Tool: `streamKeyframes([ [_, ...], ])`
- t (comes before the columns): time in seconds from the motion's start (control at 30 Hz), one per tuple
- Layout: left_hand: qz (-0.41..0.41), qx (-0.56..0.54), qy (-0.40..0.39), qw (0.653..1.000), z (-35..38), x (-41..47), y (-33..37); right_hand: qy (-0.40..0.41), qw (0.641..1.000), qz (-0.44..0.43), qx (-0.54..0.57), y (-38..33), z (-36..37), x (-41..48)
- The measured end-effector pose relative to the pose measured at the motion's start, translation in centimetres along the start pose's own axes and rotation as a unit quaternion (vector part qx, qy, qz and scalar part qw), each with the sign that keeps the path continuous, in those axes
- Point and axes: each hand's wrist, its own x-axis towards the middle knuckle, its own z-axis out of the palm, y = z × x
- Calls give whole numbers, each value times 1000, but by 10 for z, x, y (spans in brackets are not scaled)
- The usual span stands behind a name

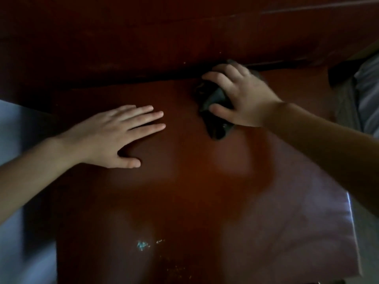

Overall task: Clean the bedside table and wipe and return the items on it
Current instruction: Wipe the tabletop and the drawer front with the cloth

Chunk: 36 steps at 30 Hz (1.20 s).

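Two hands on a dim reddish wooden surface point(184, 201)
The left hand point(108, 136) lies flat with fingers straight and close together, palm down on the wood. Well apart from it, the right hand point(240, 95) is curled round a dark cloth point(215, 119) bunched at the surface's back edge. Pale specks point(142, 244) lie near the front
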Motion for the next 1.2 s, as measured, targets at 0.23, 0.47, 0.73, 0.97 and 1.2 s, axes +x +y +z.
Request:
streamKeyframes([
  [0.23, -103, 55, -93, 989, 6, -36, 2, -32, 996, -67, 46, -65, 17, -9],
  [0.47, -48, 20, -83, 995, 30, -89, 51, -124, 945, -289, 87, -160, 46, -121],
  [0.73, -56, 54, -84, 993, 35, -121, 66, -122, 992, 3, -30, -91, 9, -115],
  [0.97, 20, 131, -98, 986, 31, -116, 75, -157, 980, -112, 37, -173, 45, -179],
  [1.2, 63, 123, -76, 987, 37, -117, 68, -120, 985, -122, -10, -195, 52, -199],
])
